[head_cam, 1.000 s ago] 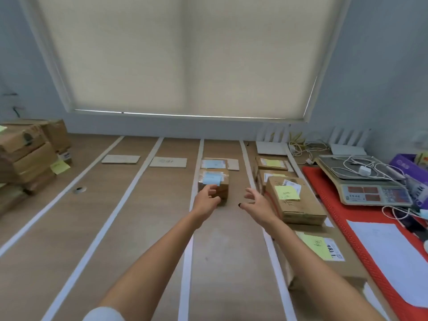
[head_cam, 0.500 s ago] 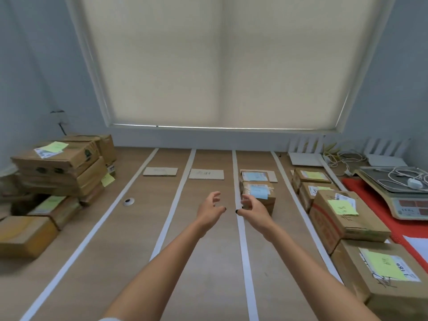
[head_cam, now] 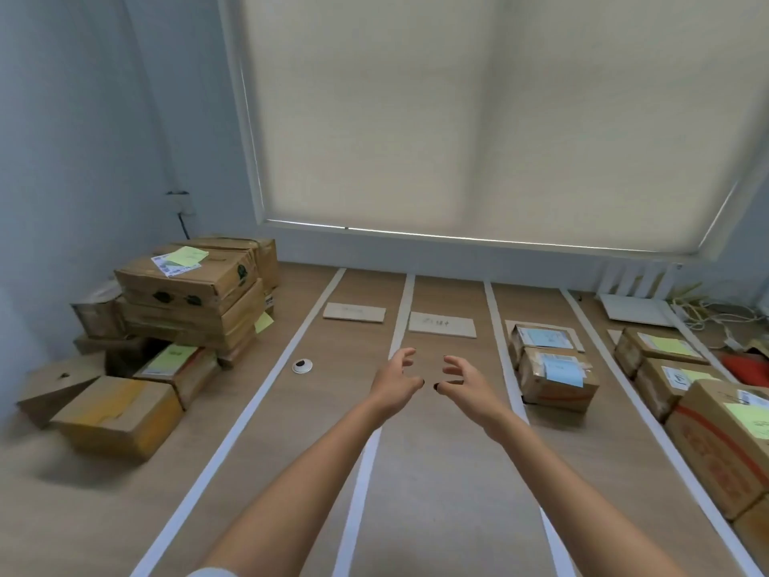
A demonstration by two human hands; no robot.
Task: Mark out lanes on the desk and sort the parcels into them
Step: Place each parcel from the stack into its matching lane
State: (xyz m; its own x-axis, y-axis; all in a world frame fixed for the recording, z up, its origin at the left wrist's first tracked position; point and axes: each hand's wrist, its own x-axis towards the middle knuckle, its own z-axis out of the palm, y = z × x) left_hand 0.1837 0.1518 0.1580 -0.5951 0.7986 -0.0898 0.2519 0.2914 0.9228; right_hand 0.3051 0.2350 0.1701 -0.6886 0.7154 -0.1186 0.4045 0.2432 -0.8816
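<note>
Tabletop point(head_cam: 437, 472): wood, four white tape lines point(head_cam: 399, 322) running away from the viewer.
Left hand point(head_cam: 393, 383), right hand point(head_cam: 466, 385): both released, fingers loosely curled, holding nothing, above the lane left of the blue-label parcel point(head_cam: 557, 378).
That parcel: long axis across its lane, label up.
Unsorted pile point(head_cam: 183, 301): far left of that parcel, outside the tape.
Handling advice: probably fetch from the pile next; take each box by opposite sides, read its note, set it square inside the lane.

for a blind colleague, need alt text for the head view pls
Two empty hands, left hand and right hand, reach over a wooden desk divided by white tape lanes, with sorted parcels on the right and an unsorted pile of boxes on the left.
</note>
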